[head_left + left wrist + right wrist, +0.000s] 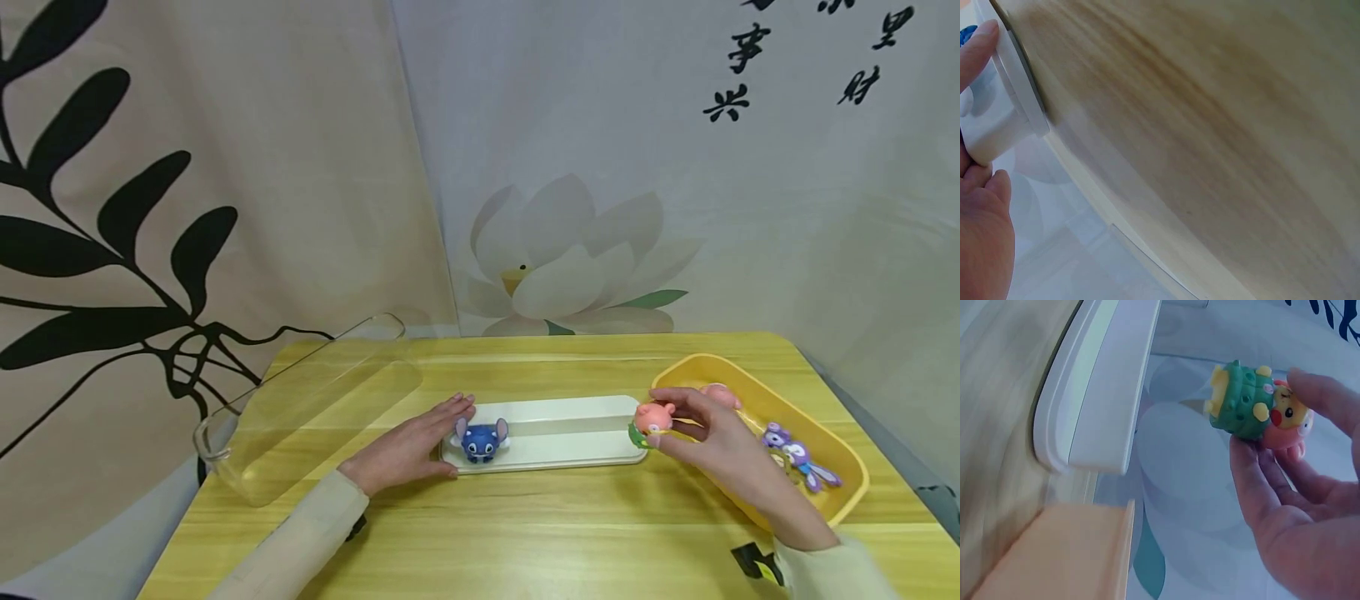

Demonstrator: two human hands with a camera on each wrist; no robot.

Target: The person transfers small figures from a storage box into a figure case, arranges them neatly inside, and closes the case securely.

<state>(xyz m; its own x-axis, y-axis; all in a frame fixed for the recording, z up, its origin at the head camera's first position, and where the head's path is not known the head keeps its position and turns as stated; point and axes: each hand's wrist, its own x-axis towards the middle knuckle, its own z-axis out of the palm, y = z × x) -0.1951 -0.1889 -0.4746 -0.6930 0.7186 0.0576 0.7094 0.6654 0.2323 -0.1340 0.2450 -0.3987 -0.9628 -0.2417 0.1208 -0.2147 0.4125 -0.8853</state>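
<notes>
A long white base (555, 429) lies on the table, with a blue big-eared figurine (481, 442) standing at its left end. My left hand (408, 446) holds that end, thumb along the front edge and fingers around the back corner. In the left wrist view the thumb (979, 53) lies against the base's side. My right hand (720, 442) pinches a toy figurine (1250, 403) with a pink eared head, a yellow face and a green knobbed body. It is tilted on its side, just beyond the base's right end and beside the yellow tray (855, 475).
Inside the yellow tray lie a purple-and-white figurine (798, 458) and a pink one (722, 395), partly behind my right hand. A clear plastic cover (322, 408) rests at the table's left back. Printed cloth (570, 167) hangs behind the table (525, 533).
</notes>
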